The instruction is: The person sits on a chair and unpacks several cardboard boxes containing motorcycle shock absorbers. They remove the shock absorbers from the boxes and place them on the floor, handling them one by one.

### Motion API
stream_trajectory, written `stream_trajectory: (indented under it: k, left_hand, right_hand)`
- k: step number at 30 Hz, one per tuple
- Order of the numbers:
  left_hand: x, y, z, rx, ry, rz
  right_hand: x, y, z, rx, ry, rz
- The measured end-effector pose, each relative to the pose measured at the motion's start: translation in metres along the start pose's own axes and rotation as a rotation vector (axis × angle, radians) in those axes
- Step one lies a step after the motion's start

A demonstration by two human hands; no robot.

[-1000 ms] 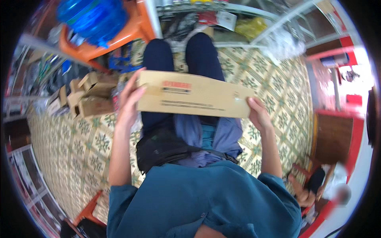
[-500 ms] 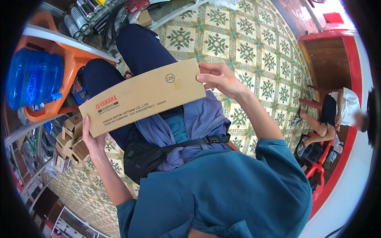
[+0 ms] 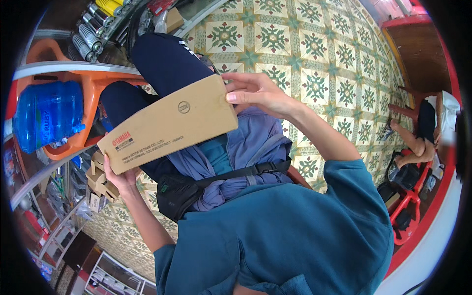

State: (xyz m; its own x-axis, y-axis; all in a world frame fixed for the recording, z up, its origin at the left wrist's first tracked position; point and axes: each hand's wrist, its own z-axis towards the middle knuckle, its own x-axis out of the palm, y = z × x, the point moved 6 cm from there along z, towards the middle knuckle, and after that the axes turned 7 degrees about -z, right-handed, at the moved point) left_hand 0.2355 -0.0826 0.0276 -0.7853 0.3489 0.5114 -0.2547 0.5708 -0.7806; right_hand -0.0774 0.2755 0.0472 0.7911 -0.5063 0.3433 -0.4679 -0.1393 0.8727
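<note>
A long flat brown cardboard box with red and dark print spans the space above my lap, tilted so its right end lies higher in the picture. My left hand grips its lower left end, thumb on the printed face and fingers behind. At the opposite end, my right hand pinches the edge, thumb in front and fingers at the back. Whatever is behind the box is hidden. Below it lie a bunched purple-blue jacket and a black waist bag on a strap.
An orange plastic chair holding a blue water jug stands at left. Small open cartons sit below it. Metal shock absorbers lie at upper left. Another person sits at right beside a red chair. Patterned tiles cover the floor.
The view has shifted, so the surroundings sit differently. My right hand and the box's right end have moved left, and the box tilts more steeply. Both hands keep their hold.
</note>
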Motion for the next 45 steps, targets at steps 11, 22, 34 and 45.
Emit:
stream_trajectory:
  k: [11,22,34,45]
  left_hand:
    - [-0.004,-0.015,-0.002,0.015,-0.07,0.059]
    - [-0.025,-0.009,-0.009,-0.048,-0.116,0.07]
    - [0.011,0.001,-0.022,-0.051,0.129,0.089]
    - [0.054,-0.008,-0.062,0.055,0.331,0.205]
  right_hand:
    - [0.057,0.013,-0.035,-0.351,0.234,0.164]
    - [0.051,0.027,-0.023,-0.282,0.13,0.081]
    - [0.029,0.011,-0.012,-0.064,0.006,-0.07]
    - [-0.017,0.003,0.013,0.001,-0.22,0.059]
